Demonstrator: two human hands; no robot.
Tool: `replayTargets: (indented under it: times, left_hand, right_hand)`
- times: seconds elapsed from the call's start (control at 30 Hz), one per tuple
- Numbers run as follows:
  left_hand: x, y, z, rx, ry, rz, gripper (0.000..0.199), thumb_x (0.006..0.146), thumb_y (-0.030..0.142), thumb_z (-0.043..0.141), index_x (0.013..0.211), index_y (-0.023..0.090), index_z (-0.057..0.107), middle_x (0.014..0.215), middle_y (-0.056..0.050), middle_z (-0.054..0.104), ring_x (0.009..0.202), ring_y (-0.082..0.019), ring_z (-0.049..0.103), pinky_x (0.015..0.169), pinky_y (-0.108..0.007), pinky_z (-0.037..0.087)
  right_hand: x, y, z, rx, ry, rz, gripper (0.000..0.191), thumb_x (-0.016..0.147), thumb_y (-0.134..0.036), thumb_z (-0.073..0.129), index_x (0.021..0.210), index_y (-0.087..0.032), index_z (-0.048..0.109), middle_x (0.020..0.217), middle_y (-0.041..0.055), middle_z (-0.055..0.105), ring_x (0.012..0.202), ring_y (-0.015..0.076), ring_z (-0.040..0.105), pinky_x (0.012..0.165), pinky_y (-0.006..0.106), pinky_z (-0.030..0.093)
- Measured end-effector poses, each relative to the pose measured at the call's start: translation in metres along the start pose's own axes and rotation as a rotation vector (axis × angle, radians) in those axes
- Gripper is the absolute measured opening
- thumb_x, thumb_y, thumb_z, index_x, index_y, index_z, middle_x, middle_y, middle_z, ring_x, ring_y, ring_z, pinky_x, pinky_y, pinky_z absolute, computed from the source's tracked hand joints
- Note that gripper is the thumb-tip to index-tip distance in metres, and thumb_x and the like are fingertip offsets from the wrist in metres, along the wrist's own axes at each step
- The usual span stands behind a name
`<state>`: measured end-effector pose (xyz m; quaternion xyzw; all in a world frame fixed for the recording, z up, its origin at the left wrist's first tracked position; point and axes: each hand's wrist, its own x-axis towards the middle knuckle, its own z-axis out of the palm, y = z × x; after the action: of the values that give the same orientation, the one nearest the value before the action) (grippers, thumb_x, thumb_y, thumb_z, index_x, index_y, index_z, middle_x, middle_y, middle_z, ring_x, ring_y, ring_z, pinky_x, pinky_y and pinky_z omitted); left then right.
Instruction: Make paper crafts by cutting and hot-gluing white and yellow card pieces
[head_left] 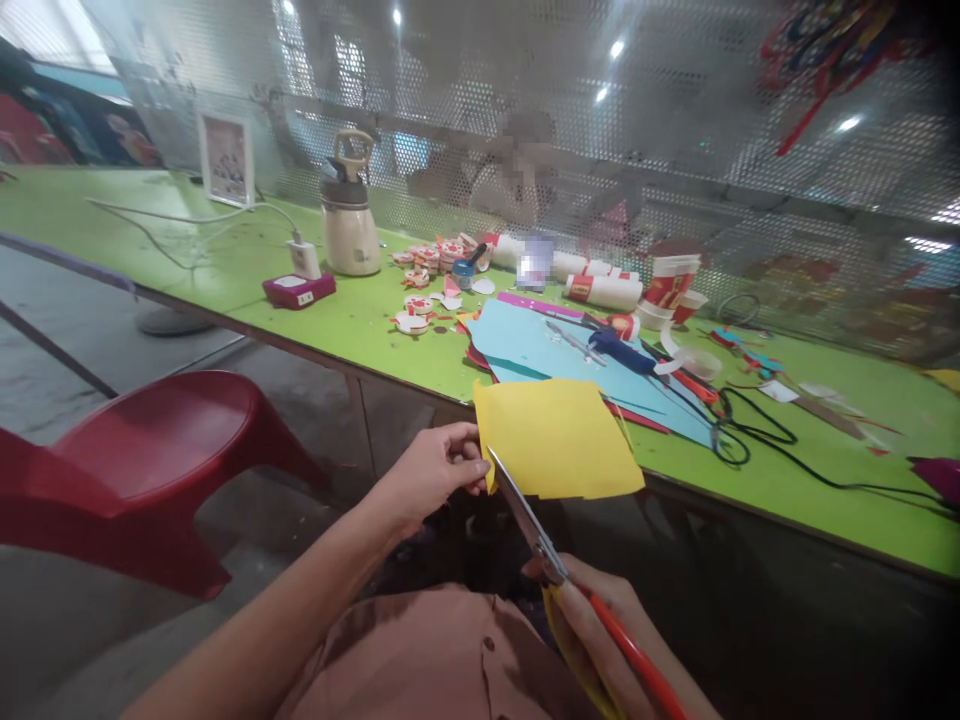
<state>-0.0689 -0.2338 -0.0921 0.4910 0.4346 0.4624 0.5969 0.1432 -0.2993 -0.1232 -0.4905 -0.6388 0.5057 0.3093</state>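
A yellow sheet of paper (559, 438) is held up by its left edge, just in front of the table. My left hand (442, 465) pinches that edge between thumb and fingers. In my right hand (600, 610) is a pair of scissors (529, 520) with orange-red handles. Their blade tips touch the sheet's lower left, close to my left thumb. Something yellow hangs beside the handles under my right hand; I cannot tell what it is. Behind the yellow paper, light blue sheets (517, 345) lie on the table over some red ones.
On the green table (795, 500) lie a glue gun (622, 352) with a black cord, paper cups (667, 285) and several red-and-white cutouts (412, 315). A spray bottle (351, 225) and purple socket box (298, 290) stand further left. A red stool (165, 430) is at my left.
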Motion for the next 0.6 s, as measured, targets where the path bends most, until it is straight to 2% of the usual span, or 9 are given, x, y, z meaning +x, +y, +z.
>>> replayTargets:
  times: [0.13,0.3,0.5,0.6]
  left_hand:
    - [0.0,0.003,-0.003,0.019,-0.007,0.024,0.032,0.067,0.016,0.061,0.099,0.013,0.066,0.062,0.002,0.054,0.056,-0.011,0.052,0.057,-0.023,0.04]
    - [0.001,0.008,-0.006,0.032,-0.039,0.006,0.037,0.069,0.019,0.063,0.105,0.014,0.065,0.064,0.001,0.054,0.058,-0.011,0.051,0.057,-0.024,0.039]
    - [0.0,0.013,-0.004,0.057,-0.048,0.01,0.038,0.07,0.022,0.063,0.108,0.013,0.063,0.072,-0.002,0.058,0.058,-0.01,0.049,0.058,-0.024,0.039]
    - [0.0,0.014,-0.004,0.063,-0.045,0.006,0.039,0.07,0.022,0.064,0.108,0.013,0.064,0.067,0.0,0.057,0.058,-0.011,0.049,0.058,-0.024,0.039]
  right_hand:
    - [0.003,-0.007,-0.004,-0.007,-0.038,0.021,0.049,0.082,-0.06,0.046,0.089,-0.015,0.066,0.05,-0.0033,0.036,0.043,0.0088,0.029,0.039,0.021,0.023]
    - [0.005,-0.011,-0.004,-0.045,-0.01,-0.022,0.047,0.082,-0.058,0.046,0.085,-0.016,0.067,0.055,-0.0018,0.039,0.048,0.0102,0.033,0.043,0.022,0.026]
    - [0.006,-0.002,-0.001,0.03,-0.053,0.057,0.052,0.082,-0.062,0.043,0.09,-0.015,0.064,0.049,-0.0056,0.028,0.042,0.0082,0.024,0.04,0.022,0.018]
    - [0.008,0.003,-0.003,0.006,-0.06,0.018,0.057,0.08,-0.065,0.041,0.088,-0.015,0.065,0.05,-0.0042,0.032,0.043,0.0083,0.025,0.041,0.022,0.018]
